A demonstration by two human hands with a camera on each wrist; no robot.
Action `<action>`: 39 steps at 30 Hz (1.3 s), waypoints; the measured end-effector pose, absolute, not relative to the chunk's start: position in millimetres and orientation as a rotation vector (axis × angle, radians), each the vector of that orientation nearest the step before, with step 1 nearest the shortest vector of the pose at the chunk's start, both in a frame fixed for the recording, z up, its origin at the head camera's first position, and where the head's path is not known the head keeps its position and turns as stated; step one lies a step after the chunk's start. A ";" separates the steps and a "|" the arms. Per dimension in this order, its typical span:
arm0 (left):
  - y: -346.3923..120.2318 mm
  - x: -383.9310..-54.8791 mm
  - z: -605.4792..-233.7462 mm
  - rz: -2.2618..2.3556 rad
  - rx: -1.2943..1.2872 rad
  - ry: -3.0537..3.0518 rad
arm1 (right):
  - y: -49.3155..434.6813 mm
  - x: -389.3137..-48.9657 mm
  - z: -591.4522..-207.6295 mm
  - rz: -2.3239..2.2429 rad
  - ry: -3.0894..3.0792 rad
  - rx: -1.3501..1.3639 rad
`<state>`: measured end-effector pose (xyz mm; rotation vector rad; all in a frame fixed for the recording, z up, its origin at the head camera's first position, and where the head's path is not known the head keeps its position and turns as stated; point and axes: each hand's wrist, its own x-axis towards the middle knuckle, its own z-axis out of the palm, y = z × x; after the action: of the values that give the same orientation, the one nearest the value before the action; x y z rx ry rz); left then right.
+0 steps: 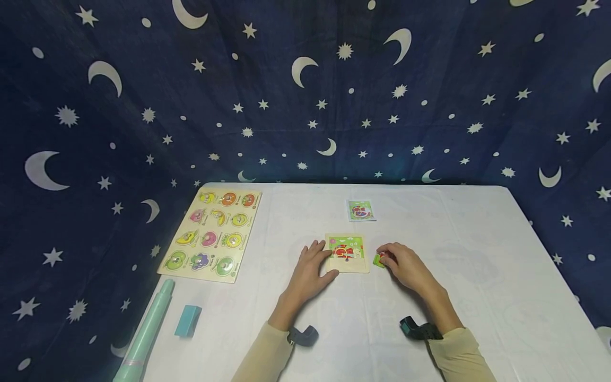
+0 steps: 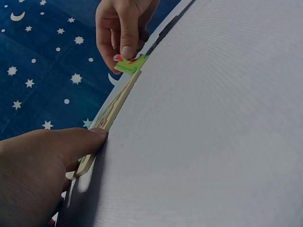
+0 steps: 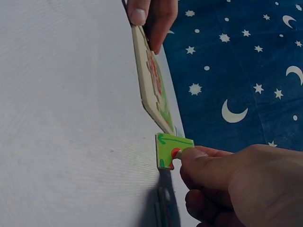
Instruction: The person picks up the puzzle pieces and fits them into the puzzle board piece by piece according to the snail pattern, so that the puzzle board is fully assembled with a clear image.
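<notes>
A small wooden jigsaw board lies on the table, its upper part filled with a green and red picture and a bare wooden strip below. My left hand holds its left side, thumb on the front edge and fingers at the far side; the left wrist view shows the thumb against the wood. Just right of the board, my right hand pinches a green puzzle piece with red on it. One side of that piece has a rounded notch, and the fingertips cover part of it.
Behind the board lies a small picture card with a similar picture. A fruit peg puzzle is at the back left. Nearer on the left are a blue block and a long mint-green tube. A starry cloth hangs behind the white table.
</notes>
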<state>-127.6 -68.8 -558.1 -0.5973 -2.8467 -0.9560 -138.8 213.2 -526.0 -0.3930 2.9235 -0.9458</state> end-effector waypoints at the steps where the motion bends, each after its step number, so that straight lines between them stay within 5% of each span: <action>1: -68.8 -127.7 -557.9 -0.956 -0.597 -2.848 | 213.4 -139.1 -525.3 -0.942 2.923 -0.386; 39: -69.1 -127.8 -556.6 -0.939 -0.601 -2.865 | 158.4 -155.0 -525.6 -1.133 2.853 -0.578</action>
<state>-127.8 -69.1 -556.6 -0.6008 -2.8649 -0.9386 -155.0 158.4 -525.6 -0.5776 2.8528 -1.1327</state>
